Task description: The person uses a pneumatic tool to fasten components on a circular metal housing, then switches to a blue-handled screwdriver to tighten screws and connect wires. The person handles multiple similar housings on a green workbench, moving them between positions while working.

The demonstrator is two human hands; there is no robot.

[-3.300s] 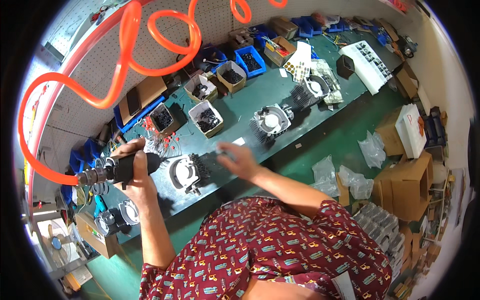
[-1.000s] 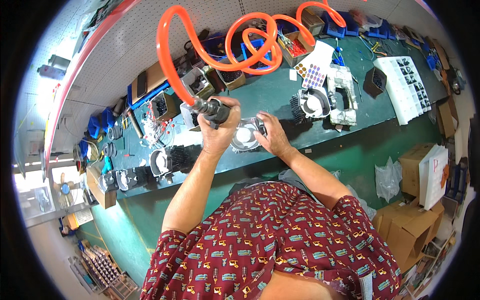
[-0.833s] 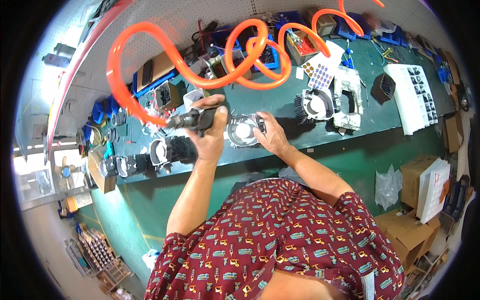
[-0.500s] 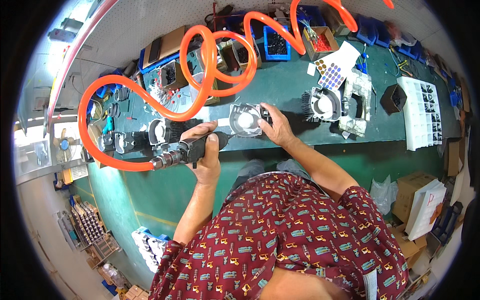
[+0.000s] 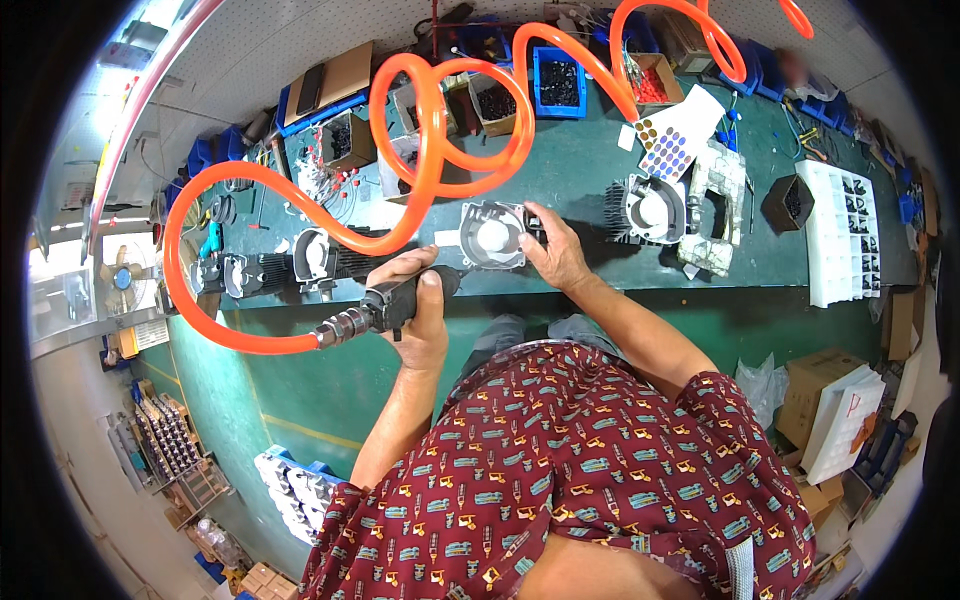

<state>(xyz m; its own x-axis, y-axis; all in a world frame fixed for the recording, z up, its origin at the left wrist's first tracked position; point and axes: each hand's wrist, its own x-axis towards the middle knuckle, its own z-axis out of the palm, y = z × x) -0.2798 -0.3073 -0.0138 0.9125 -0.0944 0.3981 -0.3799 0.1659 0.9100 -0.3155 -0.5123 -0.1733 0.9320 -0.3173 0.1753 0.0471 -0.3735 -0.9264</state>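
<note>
A black, cylindrical pneumatic screwdriver (image 5: 395,300) is being gripped in the left hand (image 5: 425,320), fingers wrapped closed around its body, at the near edge of the green workbench (image 5: 570,180). Its tip appears to be angled toward a round, grey cast-metal housing with a pale disc at its centre (image 5: 492,236), which is lying flat on the bench just beyond. The housing's right side is being steadied by the right hand (image 5: 555,250), fingers curled over its rim and pressed against it. A coiled orange air hose (image 5: 420,130) is being trailed from the tool's rear, looping left and then up across the bench over open cardboard and blue bins of small black parts (image 5: 558,82). A second finned grey housing (image 5: 650,210) is sitting well to the right, and several darker finned housings (image 5: 320,255) are lined up to the left. Risk noted: the hose coils are hanging low over the bins and small boxes, so a tug on the tool could snag or tip one. The bit's seating cannot be seen; if it is being driven off-axis, slipping toward the steadying fingers seems possible.
</note>
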